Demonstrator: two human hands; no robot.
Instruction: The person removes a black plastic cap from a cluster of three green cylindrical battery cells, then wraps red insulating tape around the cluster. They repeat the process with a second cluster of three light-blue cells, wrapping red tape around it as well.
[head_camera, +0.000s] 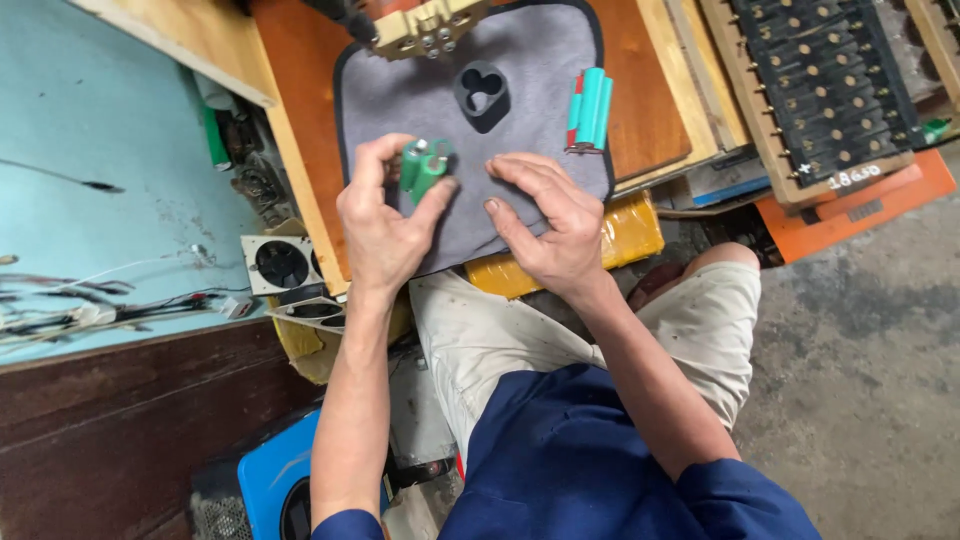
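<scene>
Overhead: one grey mat (530, 70) on wooden board (640, 90), one black tray (820, 90) of studded rows at right. Two hands over mat. Left hand (385, 225) pinches green cell cluster (425, 168), apparently three cells, between thumb and fingers. Right hand (550, 225) pressed flat, fingers spread, holding nothing. One black three-hole holder (483, 95); second green cell bundle (590, 108) near mat's right edge.

Matt grey cloth mat (530, 90) — varnished wood board (640, 90)

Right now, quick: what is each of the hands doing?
Left hand: closed on a small bundle of green cells.
Right hand: open, holding nothing, fingertips resting on the grey mat.
</scene>
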